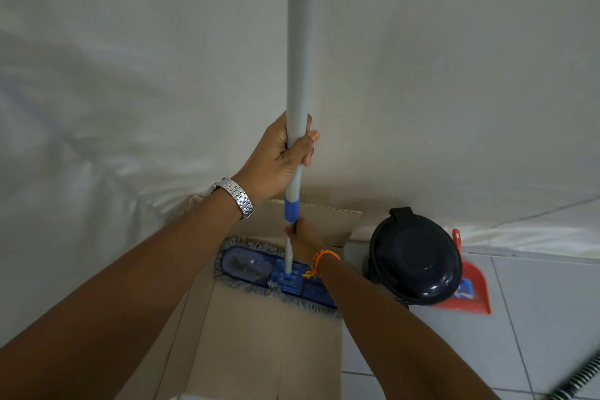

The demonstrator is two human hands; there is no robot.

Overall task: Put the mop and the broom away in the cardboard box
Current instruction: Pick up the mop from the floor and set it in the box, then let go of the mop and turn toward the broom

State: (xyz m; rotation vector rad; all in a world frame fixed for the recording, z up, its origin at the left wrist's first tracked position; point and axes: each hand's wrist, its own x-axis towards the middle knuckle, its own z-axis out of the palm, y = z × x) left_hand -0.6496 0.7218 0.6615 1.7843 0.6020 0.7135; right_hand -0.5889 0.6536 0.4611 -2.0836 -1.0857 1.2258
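The mop stands upright, its grey handle (300, 42) running up out of the frame. Its flat blue head (250, 266) with a fringed edge rests over the cardboard box (246, 341). My left hand (279, 156), with a metal watch on the wrist, is closed around the handle above the blue collar (292, 208). My right hand (302, 239), with an orange bracelet on the wrist, grips the thinner lower tube just below that collar. The broom is not in view, apart from a striped object (581, 377) at the lower right edge that I cannot identify.
A black lidded bin (415, 256) stands right of the box. Behind it a red dustpan (470, 286) leans near the wall. White sheeting (130, 75) covers the wall behind. White floor tiles (535, 318) lie to the right.
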